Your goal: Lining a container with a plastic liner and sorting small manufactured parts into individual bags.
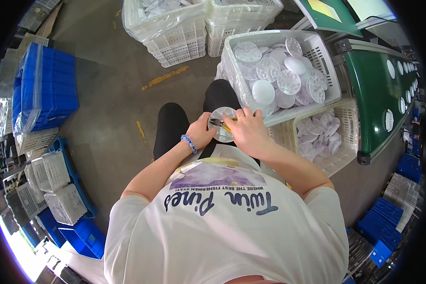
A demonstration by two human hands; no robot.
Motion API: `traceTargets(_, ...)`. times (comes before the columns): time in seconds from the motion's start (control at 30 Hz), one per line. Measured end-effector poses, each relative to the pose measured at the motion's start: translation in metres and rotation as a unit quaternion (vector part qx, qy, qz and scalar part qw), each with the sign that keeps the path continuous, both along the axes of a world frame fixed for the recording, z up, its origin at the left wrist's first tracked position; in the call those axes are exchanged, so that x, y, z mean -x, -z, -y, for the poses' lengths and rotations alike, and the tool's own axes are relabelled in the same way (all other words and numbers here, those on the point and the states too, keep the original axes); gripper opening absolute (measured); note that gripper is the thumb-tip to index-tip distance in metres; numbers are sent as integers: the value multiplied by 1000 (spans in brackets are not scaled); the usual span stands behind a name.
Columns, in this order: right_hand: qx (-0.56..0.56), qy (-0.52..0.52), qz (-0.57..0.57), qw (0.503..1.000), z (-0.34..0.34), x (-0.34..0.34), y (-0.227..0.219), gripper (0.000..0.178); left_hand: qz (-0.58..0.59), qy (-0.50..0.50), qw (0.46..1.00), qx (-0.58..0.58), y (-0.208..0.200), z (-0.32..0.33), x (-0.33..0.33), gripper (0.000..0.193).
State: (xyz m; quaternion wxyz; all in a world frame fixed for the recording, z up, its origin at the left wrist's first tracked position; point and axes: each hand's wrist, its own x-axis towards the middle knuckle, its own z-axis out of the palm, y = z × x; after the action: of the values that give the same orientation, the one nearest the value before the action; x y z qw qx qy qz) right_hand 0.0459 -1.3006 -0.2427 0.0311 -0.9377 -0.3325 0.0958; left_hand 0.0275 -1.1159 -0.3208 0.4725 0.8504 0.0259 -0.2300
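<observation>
Over my lap, my left hand (202, 131) grips the edge of a round white plastic disc (224, 136) with ribs on its face. My right hand (249, 132) is wrapped round a pair of nippers (217, 122) with yellow handles. The dark jaws of the nippers lie over the upper middle of the disc; whether they bite on it I cannot tell. Just beyond my right hand stands a white crate (326, 90) lined with clear plastic film, heaped with similar ribbed discs and smooth white domed ones.
Below that crate, a cream crate (349, 151) holds small translucent pieces. A green conveyor belt (364, 90) carrying white discs runs along the right. Stacked white crates (175, 47) stand ahead. Blue crates (52, 85) and a blue pallet (83, 189) are at the left.
</observation>
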Motion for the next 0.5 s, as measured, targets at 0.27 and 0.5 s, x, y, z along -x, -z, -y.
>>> traceTargets(0.27,12,3,9,1000,3,12,31,47,38,15,995,-90,30,10,-7,27)
traceTargets(0.5,-27,55,-49,997,12,21,50,51,59,41,991,-112,50,9,-8,26)
